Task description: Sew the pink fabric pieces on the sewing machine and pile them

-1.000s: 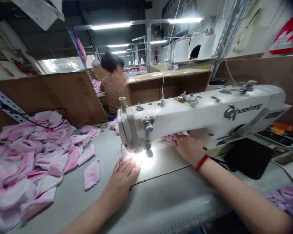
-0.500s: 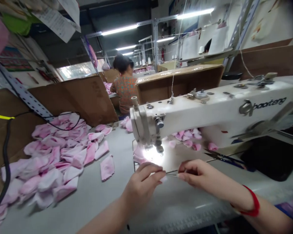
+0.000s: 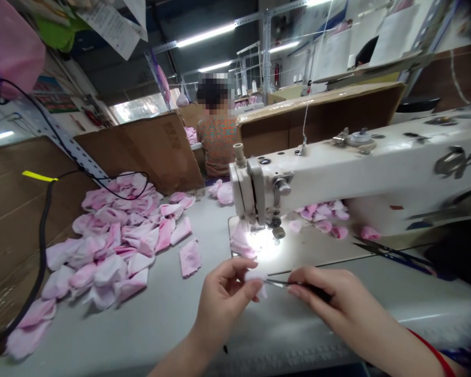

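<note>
Our left hand [image 3: 224, 293] pinches a small pink-and-white fabric piece [image 3: 255, 276] between thumb and fingers, in front of the sewing machine [image 3: 329, 175]. Our right hand [image 3: 337, 296] is closed around a slim dark tool [image 3: 277, 283], its metal tip at that piece; we cannot tell its exact kind. Another pink cloth [image 3: 240, 243] lies beneath the sewing machine's lit needle end, and small pink bundles [image 3: 324, 212] sit under its arm. We see scissors [image 3: 396, 256] in front of the sewing machine's column. Left of the sewing machine spreads a fabric heap [image 3: 118, 246]; behind it are a cardboard box [image 3: 325, 120] and a person [image 3: 220, 139] in a patterned top.
</note>
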Tool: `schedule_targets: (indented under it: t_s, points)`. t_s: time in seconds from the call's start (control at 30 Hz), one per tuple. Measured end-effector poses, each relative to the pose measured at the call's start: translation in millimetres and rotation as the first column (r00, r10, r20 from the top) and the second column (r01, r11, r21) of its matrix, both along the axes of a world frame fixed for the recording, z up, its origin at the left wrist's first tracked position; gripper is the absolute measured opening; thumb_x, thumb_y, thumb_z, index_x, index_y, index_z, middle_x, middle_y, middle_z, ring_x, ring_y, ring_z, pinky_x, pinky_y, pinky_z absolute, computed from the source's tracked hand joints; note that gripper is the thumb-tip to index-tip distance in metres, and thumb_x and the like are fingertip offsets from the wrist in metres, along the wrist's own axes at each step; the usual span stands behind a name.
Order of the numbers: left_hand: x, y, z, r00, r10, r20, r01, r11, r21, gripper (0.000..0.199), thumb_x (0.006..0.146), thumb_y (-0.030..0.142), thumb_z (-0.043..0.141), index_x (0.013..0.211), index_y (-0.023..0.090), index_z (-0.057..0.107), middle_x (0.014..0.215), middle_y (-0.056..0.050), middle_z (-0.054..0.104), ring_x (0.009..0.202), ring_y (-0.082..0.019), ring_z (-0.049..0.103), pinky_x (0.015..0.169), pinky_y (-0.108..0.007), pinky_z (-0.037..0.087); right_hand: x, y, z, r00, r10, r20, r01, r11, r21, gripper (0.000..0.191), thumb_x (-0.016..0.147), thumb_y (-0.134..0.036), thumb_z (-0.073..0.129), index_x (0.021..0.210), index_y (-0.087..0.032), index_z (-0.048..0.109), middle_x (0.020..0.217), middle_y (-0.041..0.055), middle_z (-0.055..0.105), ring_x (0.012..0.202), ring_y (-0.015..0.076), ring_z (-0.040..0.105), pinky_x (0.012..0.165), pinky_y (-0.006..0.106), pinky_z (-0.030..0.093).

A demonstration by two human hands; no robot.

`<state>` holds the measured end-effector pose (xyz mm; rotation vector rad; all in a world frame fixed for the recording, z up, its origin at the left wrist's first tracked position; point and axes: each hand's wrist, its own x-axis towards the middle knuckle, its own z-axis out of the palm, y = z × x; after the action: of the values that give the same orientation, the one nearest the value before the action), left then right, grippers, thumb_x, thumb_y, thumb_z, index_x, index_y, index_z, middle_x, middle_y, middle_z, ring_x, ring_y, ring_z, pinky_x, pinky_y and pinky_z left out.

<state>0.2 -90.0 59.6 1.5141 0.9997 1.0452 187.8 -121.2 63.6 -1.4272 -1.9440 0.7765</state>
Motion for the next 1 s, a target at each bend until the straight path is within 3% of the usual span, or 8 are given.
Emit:
schedule_targets:
  t_s: [0.13, 0.23, 0.3, 0.37, 0.53, 0.7, 0.83, 1.0]
  points:
    - [-10.5, 12.1, -6.5, 0.963, 0.029, -0.267, 0.054, 0.953, 0.299, 0.022, 0.075, 0.02, 0.055, 0.096, 0.015, 0.053, 0.078, -0.004, 0.059, 0.065, -0.013, 0.057, 0.056, -0.023, 0.051, 6.9, 7.2, -10.8, 0.985, -0.051, 0.163, 0.031, 0.992, 0.121, 0.024, 0.083, -0.034, 0.035, 0.077, -0.023, 0.055, 0.063, -0.001, 0.058, 0.056, 0.0124, 0.052, 0.052, 0.023, 0.034]
    - [-17.1, 37.8, -9.1, 0.84, 0.178, -0.513, 0.289, 0.653, 0.7, 0.019, 0.078, 0.012, 0.048, 0.096, 0.014, 0.054, 0.088, -0.008, 0.059, 0.083, -0.017, 0.053, 0.071, -0.031, 0.047, 18.8, 28.7, -16.3, 0.858, -0.233, 0.458, 0.116, 0.956, 0.27, 0.026, 0.082, -0.038, 0.036, 0.077, -0.024, 0.057, 0.062, 0.0008, 0.059, 0.055, 0.0162, 0.053, 0.048, 0.025, 0.03]
    - [-18.2, 56.8, -10.0, 0.744, 0.267, -0.612, 0.484, 0.417, 0.77, 0.016, 0.08, 0.009, 0.045, 0.093, 0.013, 0.054, 0.087, -0.008, 0.059, 0.09, -0.019, 0.05, 0.077, -0.035, 0.044, 25.0, 49.5, -14.6, 0.744, -0.276, 0.608, 0.12, 0.951, 0.284, 0.025, 0.081, -0.038, 0.038, 0.075, -0.023, 0.058, 0.059, 0.0013, 0.059, 0.052, 0.0175, 0.052, 0.046, 0.026, 0.026]
    - [-18.2, 73.0, -10.9, 0.666, 0.302, -0.682, 0.607, 0.312, 0.731, 0.015, 0.081, 0.011, 0.043, 0.091, 0.011, 0.054, 0.085, -0.007, 0.06, 0.091, -0.019, 0.05, 0.082, -0.037, 0.041, 28.7, 71.4, -8.9, 0.723, -0.21, 0.658, 0.094, 0.974, 0.207, 0.022, 0.079, -0.034, 0.04, 0.071, -0.023, 0.058, 0.058, 0.0006, 0.058, 0.052, 0.0167, 0.052, 0.046, 0.025, 0.025]
    - [-24.4, 95.9, -18.6, 0.631, 0.319, -0.707, 0.639, 0.302, 0.707, 0.016, 0.081, 0.008, 0.04, 0.089, 0.012, 0.053, 0.084, -0.006, 0.059, 0.087, -0.017, 0.051, 0.081, -0.035, 0.041, 30.7, 109.1, 5.8, 0.871, 0.031, 0.49, -0.019, 0.999, -0.03, 0.017, 0.073, -0.025, 0.047, 0.06, -0.021, 0.057, 0.06, -0.0025, 0.057, 0.055, 0.0118, 0.05, 0.046, 0.021, 0.027]
    - [-32.8, 105.2, -25.3, 0.656, 0.284, -0.7, 0.585, 0.396, 0.708, 0.013, 0.08, 0.009, 0.04, 0.086, 0.015, 0.051, 0.088, -0.006, 0.057, 0.077, -0.013, 0.054, 0.062, -0.022, 0.045, 15.2, 105.3, -2.5, 0.908, 0.319, 0.272, -0.306, 0.948, -0.088, 0.016, 0.074, -0.031, 0.049, 0.08, -0.023, 0.062, 0.059, -0.0039, 0.056, 0.053, 0.0103, 0.05, 0.046, 0.02, 0.03]
    - [-35.1, 109.8, -22.6, 0.658, 0.216, -0.721, 0.604, 0.42, 0.677, 0.015, 0.076, 0.01, 0.041, 0.087, 0.014, 0.05, 0.088, -0.009, 0.055, 0.079, -0.017, 0.052, 0.062, -0.025, 0.045, -5.1, 89.8, -16.3, 0.896, 0.291, 0.336, -0.314, 0.949, 0.014, 0.036, 0.075, -0.028, 0.051, 0.11, -0.029, 0.051, 0.065, -0.0038, 0.06, 0.057, 0.0129, 0.054, 0.053, 0.022, 0.035]
    - [-35.0, 117.0, -22.7, 0.688, 0.187, -0.701, 0.611, 0.371, 0.699, 0.015, 0.075, 0.01, 0.044, 0.088, 0.016, 0.051, 0.087, -0.007, 0.055, 0.079, -0.017, 0.051, 0.065, -0.028, 0.044, -15.0, 86.6, -28.9, 0.894, 0.234, 0.382, -0.291, 0.952, 0.098, 0.043, 0.072, -0.026, 0.052, 0.115, -0.028, 0.047, 0.084, 0.0017, 0.064, 0.073, 0.0184, 0.059, 0.059, 0.026, 0.04]
